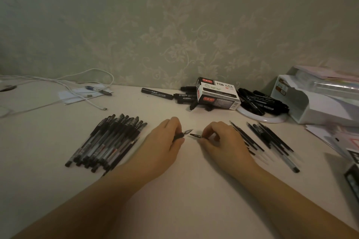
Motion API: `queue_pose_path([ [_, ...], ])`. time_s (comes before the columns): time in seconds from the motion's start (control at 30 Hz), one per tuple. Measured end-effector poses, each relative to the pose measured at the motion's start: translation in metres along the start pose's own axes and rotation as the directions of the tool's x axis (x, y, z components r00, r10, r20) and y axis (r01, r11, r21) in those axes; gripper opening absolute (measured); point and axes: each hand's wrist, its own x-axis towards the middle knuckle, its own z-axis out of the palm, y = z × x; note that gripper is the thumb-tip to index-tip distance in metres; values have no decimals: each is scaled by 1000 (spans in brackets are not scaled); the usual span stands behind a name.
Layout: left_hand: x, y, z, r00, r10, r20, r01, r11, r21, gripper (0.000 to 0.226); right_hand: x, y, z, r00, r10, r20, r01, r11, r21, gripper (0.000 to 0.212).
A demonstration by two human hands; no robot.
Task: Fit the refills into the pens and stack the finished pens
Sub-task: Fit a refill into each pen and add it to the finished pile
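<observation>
Pen (179,135) gripped in left hand (165,141), small dark cap (196,136) pinched by right hand (217,137).
Capping step, probably; next, line up the tips.

Both forearms enter from the lower edge, bare, converging toward centre. Left hand (165,141): back of hand up, fingers curled, thumb and fingers pinching a slim dark item (181,134) at the fingertips. Right hand (223,139): knuckles up, fingers curled, thumb and forefinger pinching a small dark piece (196,135). Hands near, not touching; held tips apart.
</observation>
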Motion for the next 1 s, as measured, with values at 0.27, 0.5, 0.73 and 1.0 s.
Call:
queue_pose_path([
  [0.27, -1, 5, 3, 996, 90, -6, -91, 994, -65, 7, -5, -21, -2, 998, -17, -53, 32, 950, 310, 22],
  [0.5, 0, 6, 1, 993, 109, 37, -105, 989, -102, 13, -3, -17, -1, 995, -28, 99, -28, 849, 527, 23],
  [0.73, 0, 2, 3, 997, 33, 73, -27, 996, -80, 11, -2, -13, -2, 985, -42, 170, -75, 779, 623, 10],
  [1.0, -1, 3, 5, 996, 67, 58, -58, 989, -136, 5, -3, -17, 0, 995, 26, 97, -75, 833, 549, 18],
])
